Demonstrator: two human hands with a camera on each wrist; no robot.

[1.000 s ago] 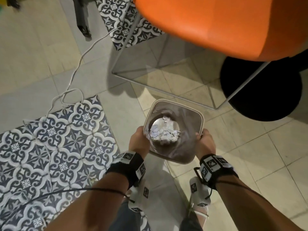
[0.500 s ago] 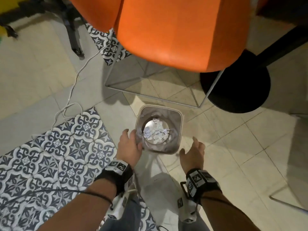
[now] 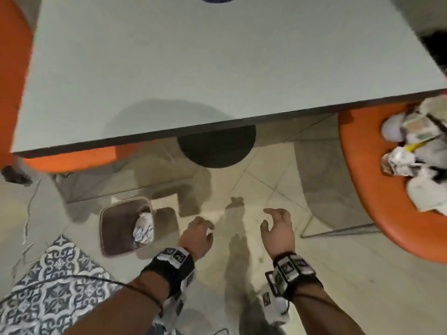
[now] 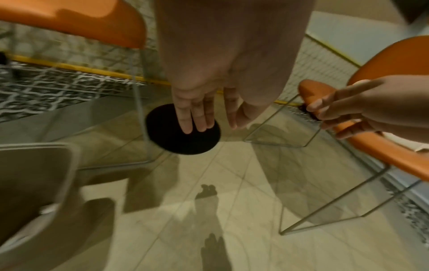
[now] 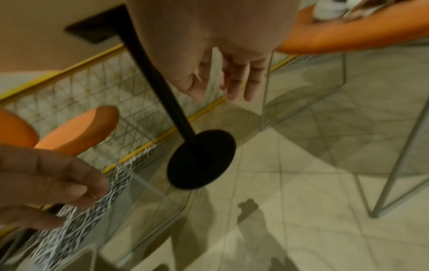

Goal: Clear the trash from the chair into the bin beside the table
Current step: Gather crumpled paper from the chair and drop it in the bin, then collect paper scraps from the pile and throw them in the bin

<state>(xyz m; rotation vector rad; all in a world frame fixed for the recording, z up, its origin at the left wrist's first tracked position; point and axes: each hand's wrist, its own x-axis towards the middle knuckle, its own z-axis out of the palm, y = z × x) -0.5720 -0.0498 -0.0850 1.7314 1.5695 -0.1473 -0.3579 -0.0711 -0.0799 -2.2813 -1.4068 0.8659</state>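
Both hands hang empty over the floor, fingers loosely spread: the left hand [image 3: 197, 235] near the bin [image 3: 125, 227], the right hand [image 3: 278, 228] nearer the chair [image 3: 377, 189]. Crumpled paper trash [image 3: 416, 151] lies heaped on the chair seat, partly under the table [image 3: 193, 68] edge. It is probably light, soft and compressible; best grasped around one whole wad.

No text can be read anywhere; the wristbands [image 3: 174, 254] bear only black-and-white square marker patterns.
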